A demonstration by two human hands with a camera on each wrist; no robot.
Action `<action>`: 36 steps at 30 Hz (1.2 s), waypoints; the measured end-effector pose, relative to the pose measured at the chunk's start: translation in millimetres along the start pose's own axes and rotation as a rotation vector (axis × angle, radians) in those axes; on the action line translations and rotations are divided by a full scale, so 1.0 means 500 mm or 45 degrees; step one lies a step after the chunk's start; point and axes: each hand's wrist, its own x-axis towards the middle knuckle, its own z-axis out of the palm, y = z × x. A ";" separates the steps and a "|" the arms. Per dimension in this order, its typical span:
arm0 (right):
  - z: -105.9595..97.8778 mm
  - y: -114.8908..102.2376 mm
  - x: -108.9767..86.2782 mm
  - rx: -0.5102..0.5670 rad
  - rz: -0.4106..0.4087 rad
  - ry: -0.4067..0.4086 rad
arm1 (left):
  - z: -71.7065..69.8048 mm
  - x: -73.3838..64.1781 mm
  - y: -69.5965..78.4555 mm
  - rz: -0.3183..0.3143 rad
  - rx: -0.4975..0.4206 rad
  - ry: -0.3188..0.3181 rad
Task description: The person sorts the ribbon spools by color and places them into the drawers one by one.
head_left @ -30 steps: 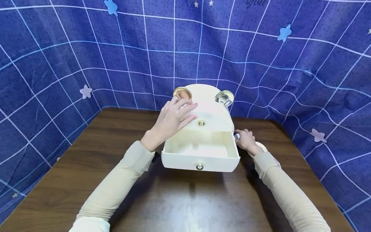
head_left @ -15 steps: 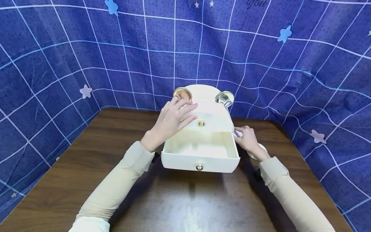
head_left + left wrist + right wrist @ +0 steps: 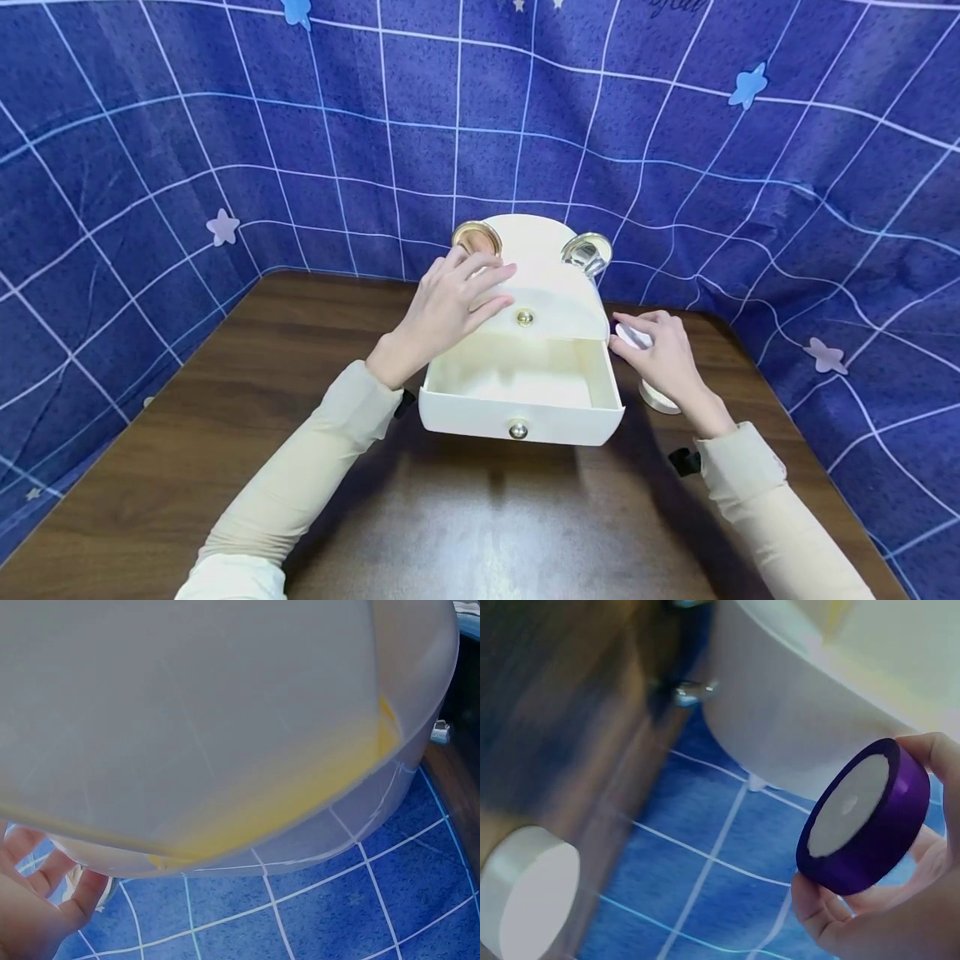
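Observation:
In the right wrist view my right hand (image 3: 900, 922) pinches a roll of purple ribbon (image 3: 904, 825) by its edge, thumb on one side and fingers on the other. The head view has this right hand (image 3: 671, 362) just right of a white storage box (image 3: 547, 279), the roll's pale face (image 3: 633, 337) turned up. The lower drawer (image 3: 457, 417) of the box is pulled out, its floor bare. At the box's upper left is my left hand (image 3: 442, 304), fingers extended and slightly bent over the top. In the left wrist view, its fingertips (image 3: 90, 889) lie at the box's edge.
A white ribbon roll (image 3: 660, 400) lies on the brown wooden table (image 3: 337, 325), right of the drawer. A gold round dish (image 3: 474, 237) and a silver one (image 3: 588, 250) flank the box's top. A blue grid-patterned cloth (image 3: 420, 100) hangs around the table.
My right hand has come away from the box's side, rightward and toward me, bringing the purple ribbon roll into clearer sight. The left hand stays in place. The head view has shifted slightly.

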 end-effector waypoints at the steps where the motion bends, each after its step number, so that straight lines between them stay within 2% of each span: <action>1: -0.006 -0.003 -0.002 0.004 -0.013 0.024 | 0.000 0.000 0.001 0.001 0.000 0.000; 11: -0.063 -0.053 -0.015 0.023 -0.106 0.150 | 0.000 0.002 0.000 0.004 0.001 0.006; 17: -0.080 -0.096 -0.021 0.050 -0.215 0.179 | -0.002 0.003 -0.001 0.000 0.004 0.008; 26: -0.072 -0.153 -0.031 0.084 -0.345 0.142 | 0.004 0.001 -0.002 0.002 0.005 0.011; 36: -0.035 -0.202 -0.034 0.104 -0.522 0.117 | 0.002 0.001 0.001 -0.005 -0.001 -0.004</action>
